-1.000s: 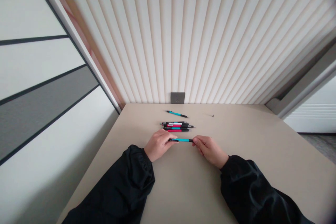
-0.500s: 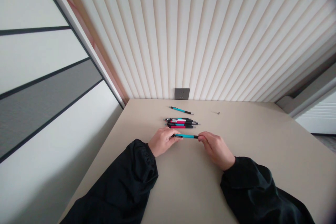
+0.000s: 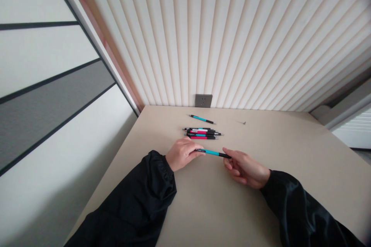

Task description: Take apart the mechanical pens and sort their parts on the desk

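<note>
A blue pen with black ends (image 3: 212, 153) is held level above the table, between both hands. My left hand (image 3: 182, 153) pinches its left end. At its right, black end is my right hand (image 3: 245, 166), thumb and fingers closed around the tip, with the palm turned partly up. Just beyond my left hand lies a bunch of several pens (image 3: 203, 133), red, blue, white and black, side by side on the table. Farther back, a single blue pen (image 3: 202, 119) lies slightly slanted.
The beige table (image 3: 145, 123) meets a ribbed cream wall (image 3: 194, 38) with a dark socket (image 3: 203, 100) low on it. A tiny grey object (image 3: 244, 123) lies at the back right. White and grey panels (image 3: 52, 92) stand along the left side.
The held pen's right end has tipped toward me. My right hand has turned palm-up and shifted slightly right, its lower fingers loosening. The view has shifted a little.
</note>
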